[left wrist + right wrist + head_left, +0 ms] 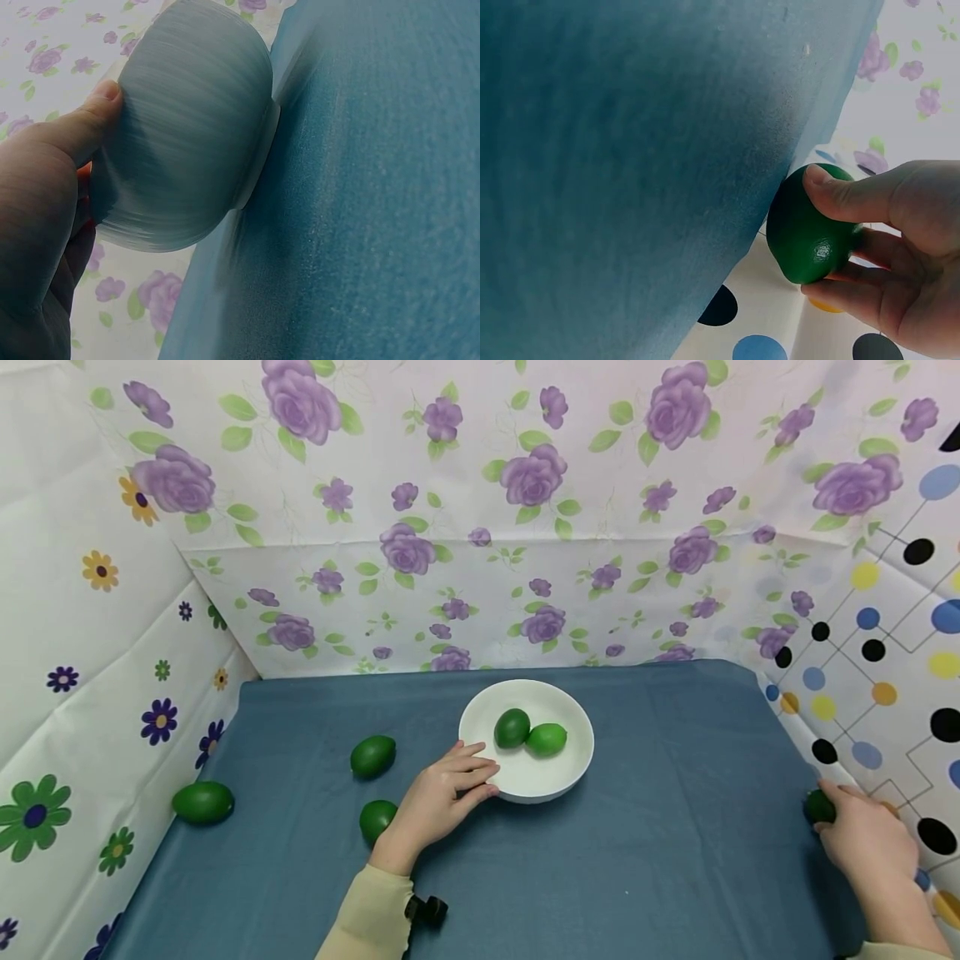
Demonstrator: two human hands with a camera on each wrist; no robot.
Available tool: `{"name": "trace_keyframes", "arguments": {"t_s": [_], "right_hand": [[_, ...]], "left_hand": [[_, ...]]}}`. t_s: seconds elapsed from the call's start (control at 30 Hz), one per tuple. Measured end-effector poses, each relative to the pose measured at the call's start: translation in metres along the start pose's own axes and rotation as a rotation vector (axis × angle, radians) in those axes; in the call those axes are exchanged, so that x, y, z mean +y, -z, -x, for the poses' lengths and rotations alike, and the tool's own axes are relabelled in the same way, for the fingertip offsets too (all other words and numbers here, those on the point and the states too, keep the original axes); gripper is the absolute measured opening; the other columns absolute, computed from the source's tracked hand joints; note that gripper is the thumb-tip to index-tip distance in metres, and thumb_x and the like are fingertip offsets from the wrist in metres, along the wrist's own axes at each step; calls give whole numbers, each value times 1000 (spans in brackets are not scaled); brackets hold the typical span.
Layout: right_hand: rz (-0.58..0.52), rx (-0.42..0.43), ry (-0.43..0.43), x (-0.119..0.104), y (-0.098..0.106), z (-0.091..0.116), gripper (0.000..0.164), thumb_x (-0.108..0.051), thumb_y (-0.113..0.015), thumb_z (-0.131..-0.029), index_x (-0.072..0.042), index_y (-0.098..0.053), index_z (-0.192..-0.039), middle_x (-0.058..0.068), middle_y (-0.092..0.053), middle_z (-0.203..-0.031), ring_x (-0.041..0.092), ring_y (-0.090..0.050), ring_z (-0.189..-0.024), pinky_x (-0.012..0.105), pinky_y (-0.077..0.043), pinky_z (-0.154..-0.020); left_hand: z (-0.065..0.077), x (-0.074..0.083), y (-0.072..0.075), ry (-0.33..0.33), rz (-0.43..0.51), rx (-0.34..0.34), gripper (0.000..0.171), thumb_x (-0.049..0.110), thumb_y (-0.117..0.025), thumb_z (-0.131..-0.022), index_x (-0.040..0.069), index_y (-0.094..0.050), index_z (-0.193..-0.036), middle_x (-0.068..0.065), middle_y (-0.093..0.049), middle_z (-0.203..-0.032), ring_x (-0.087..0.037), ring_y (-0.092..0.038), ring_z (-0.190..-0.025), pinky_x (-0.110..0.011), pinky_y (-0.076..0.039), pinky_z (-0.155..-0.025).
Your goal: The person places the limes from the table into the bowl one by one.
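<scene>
A white bowl (525, 789) stands on the blue cloth, holding a dark green lime (512, 728) and a brighter green lime (547, 740). My left hand (442, 789) pinches the bowl's left rim; in the left wrist view the thumb (101, 112) lies against the bowl's outer wall (187, 127), with the other fingers partly hidden behind it. Far to the right, my right hand (870, 839) grips another dark green lime (810, 232) at the table's edge. The right wrist view shows the thumb on one side of this lime and fingers on the other.
Left of the bowl lie a green lime (373, 757) and another lime (377, 820), partly covered by my left wrist. One more lime (203, 802) sits at the cloth's left edge. Patterned sheets (480, 585) rise behind and along both sides of the blue cloth (637, 860).
</scene>
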State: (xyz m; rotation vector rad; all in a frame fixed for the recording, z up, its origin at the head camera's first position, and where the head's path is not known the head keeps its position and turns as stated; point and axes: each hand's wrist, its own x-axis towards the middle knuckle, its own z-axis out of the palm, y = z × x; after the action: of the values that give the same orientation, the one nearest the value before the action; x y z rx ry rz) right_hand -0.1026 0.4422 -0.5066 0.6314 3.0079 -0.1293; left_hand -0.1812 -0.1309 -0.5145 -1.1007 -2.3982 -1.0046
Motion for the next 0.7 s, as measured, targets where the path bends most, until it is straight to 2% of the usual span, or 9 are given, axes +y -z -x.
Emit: {"name": "trace_keyframes", "arguments": {"t_s": [0.23, 0.47, 0.7], "right_hand": [[6, -17, -16, -1, -1, 0, 73, -3, -81, -90, 7, -43, -152, 41, -39, -154, 65, -47, -125, 79, -43, -101], [12, -19, 2, -1, -1, 0, 74, -4, -82, -90, 7, -44, -152, 41, -39, -153, 65, -49, -123, 77, -48, -92], [16, -15, 8, -1, 0, 0, 74, -3, -82, -89, 7, -44, -151, 41, -40, -152, 65, -50, -121, 76, -50, -90]], "left_hand": [[0, 0, 0, 3, -5, -4, 38, 28, -82, -97, 8, -79, -129, -3, -77, -127, -24, -59, -140, -39, -32, -129], [1, 0, 0, 4, -9, -7, 37, 28, -82, -97, 7, -80, -128, -3, -77, -128, -24, -59, -141, -39, -33, -128], [0, 0, 0, 6, -13, -6, 37, 28, -82, -98, 8, -80, -129, -3, -77, -128, -24, -59, -141, -39, -33, -128]]}}
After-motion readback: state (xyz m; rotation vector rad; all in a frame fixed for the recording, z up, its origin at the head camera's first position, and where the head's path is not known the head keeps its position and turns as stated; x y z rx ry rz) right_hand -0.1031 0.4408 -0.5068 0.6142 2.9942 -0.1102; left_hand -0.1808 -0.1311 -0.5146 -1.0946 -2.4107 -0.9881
